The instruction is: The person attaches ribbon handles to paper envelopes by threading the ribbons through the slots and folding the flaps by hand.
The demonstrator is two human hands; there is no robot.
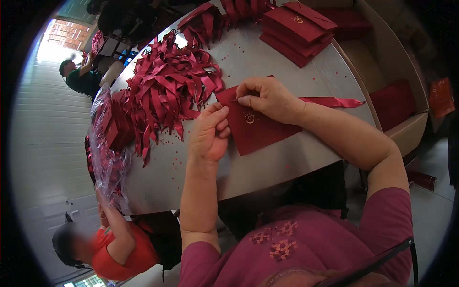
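Note:
A dark red paper bag (pixel 267 135) with a gold logo lies flat on the metal table in front of me. My left hand (pixel 210 131) is at the bag's left edge, its fingers curled and its thumb and forefinger closed on that edge. Over the upper part of the bag, my right hand (pixel 270 98) makes a pinch; what sits between its fingertips is hidden. A red satin ribbon (pixel 334 102) stretches out to the right from beneath my right wrist, and its other end is covered by the hand.
Loose red ribbons (pixel 167 81) are heaped on the metal table (pixel 229 172). Stacked bags (pixel 299 33) stand at the far right, beside a cardboard box (pixel 406 122) holding more. Clear plastic wrap (pixel 103 143) covers bags at left. A person in red (pixel 126 253) works nearby; another sits farther back.

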